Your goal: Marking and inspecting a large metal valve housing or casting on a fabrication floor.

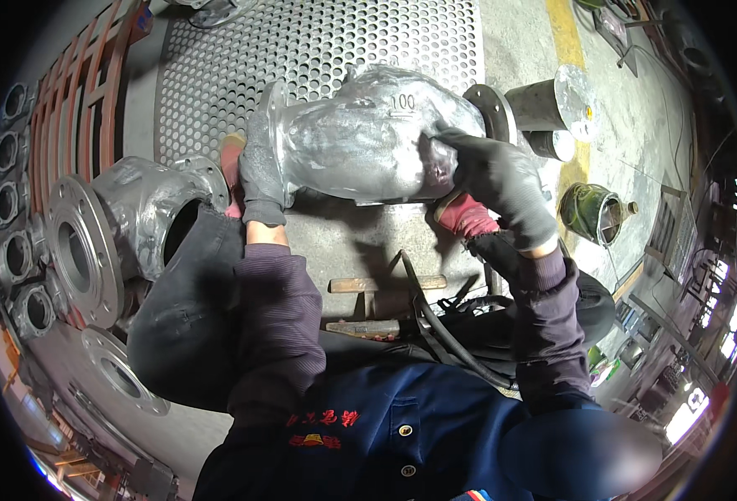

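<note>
A grey metal valve body [356,146] with a flange at each end lies on its side in front of me, its surface streaked with shiny and dull patches. My left hand [263,163], in a grey work glove, closes round its left flange. My right hand [502,179], gloved too, reaches over the right part of the casting. Its index finger stretches out onto the metal beside a dark patch; I see no tool in it, and its thumb is hidden. Raised marks stand on the upper side of the casting.
A perforated metal plate [318,42] lies beyond. To the left are a large flanged casting [139,217], a loose flange ring [122,376] and a red rack [84,79]. To the right stand metal cylinders [544,104] and a green can [584,213]. A hammer [364,328] and black hose [448,334] lie between my legs.
</note>
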The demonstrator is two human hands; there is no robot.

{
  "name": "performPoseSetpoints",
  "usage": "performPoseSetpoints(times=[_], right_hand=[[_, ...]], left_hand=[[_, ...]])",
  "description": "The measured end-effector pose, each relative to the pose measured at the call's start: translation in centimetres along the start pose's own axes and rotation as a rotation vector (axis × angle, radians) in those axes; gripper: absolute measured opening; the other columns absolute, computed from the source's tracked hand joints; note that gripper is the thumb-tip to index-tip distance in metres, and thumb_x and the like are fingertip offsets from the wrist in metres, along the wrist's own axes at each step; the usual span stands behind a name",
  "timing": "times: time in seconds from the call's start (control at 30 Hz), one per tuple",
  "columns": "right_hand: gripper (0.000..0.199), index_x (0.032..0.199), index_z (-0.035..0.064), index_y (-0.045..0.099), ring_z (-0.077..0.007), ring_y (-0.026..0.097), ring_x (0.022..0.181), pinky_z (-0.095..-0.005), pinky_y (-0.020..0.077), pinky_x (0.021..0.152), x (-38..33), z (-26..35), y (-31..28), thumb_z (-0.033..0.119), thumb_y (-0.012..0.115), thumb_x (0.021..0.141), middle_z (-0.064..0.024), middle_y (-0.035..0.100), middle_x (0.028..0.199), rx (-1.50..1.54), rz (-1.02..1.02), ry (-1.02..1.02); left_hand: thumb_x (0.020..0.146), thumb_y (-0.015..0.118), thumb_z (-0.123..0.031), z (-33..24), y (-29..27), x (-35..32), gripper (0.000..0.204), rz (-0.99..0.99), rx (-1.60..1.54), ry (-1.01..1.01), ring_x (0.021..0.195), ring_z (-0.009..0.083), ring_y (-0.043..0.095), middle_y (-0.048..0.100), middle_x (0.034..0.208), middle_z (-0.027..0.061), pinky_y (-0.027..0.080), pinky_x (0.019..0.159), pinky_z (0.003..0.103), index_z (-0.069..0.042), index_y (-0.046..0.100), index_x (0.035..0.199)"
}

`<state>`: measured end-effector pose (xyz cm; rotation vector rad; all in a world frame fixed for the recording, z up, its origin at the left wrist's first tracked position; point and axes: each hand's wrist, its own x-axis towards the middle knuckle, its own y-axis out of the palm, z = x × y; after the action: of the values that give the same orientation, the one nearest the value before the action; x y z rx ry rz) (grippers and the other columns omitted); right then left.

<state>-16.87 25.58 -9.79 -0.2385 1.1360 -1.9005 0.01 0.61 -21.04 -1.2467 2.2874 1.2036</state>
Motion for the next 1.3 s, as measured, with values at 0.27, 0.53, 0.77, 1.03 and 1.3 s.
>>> performPoseSetpoints(times=[0.27,0.53,0.77,1.03,1.3], right_hand=[[0.036,0.127,0.0039,0.057,-0.0032,0.050,0.056,-0.0186,0.0412,0.051,-4.0,-8.1,0.2,0.022,0.055,0.097,-0.0043,0.070,0.093,0.637,-0.563,0.401],[0.029,0.115,-0.0013,0.062,-0.0118,0.061,0.088,-0.0241,0.0467,0.076,-2.3,-13.4,7.7,0.020,0.054,0.097,-0.0054,0.066,0.103,1.050,-0.751,0.410],[0.030,0.111,-0.0043,0.063,-0.0173,0.055,0.089,-0.0268,0.0427,0.085,-1.2,-13.3,10.9,0.017,0.052,0.094,-0.0102,0.065,0.102,0.660,-0.934,0.311],[0.026,0.110,-0.0004,0.066,-0.0222,0.062,0.100,-0.0289,0.0447,0.091,-1.3,-14.9,11.3,0.015,0.051,0.095,-0.0131,0.067,0.108,0.179,-0.830,0.228],[0.021,0.105,-0.0035,0.066,-0.0133,0.060,0.088,-0.0249,0.0458,0.081,1.6,-13.6,10.4,0.012,0.057,0.093,-0.0068,0.068,0.097,0.705,-0.924,0.240]], left_hand=[[0.099,0.042,-0.042,0.2,-1.4,0.8,0.049,-0.082,0.278,0.075,0.113,0.0226,0.056,0.055,0.128,0.0082,0.049,0.092,0.035,-0.010,0.048,0.135],[0.100,0.042,-0.035,0.0,-2.4,1.2,0.049,-0.073,0.135,0.091,0.116,0.0229,0.051,0.052,0.131,0.0094,0.043,0.098,0.034,-0.003,0.042,0.138],[0.101,0.041,-0.034,-0.2,-2.1,0.9,0.049,-0.099,0.229,0.119,0.116,0.0210,0.052,0.051,0.132,0.0086,0.044,0.097,0.031,-0.005,0.040,0.140],[0.102,0.036,-0.038,0.2,0.9,-1.8,0.054,0.073,0.354,0.062,0.123,0.0230,0.048,0.046,0.137,0.0112,0.041,0.102,0.034,-0.004,0.033,0.143],[0.100,0.041,-0.036,-2.4,-6.3,2.4,0.047,0.221,1.514,0.689,0.114,0.0267,0.054,0.055,0.127,0.0131,0.045,0.097,0.038,-0.005,0.047,0.135]])
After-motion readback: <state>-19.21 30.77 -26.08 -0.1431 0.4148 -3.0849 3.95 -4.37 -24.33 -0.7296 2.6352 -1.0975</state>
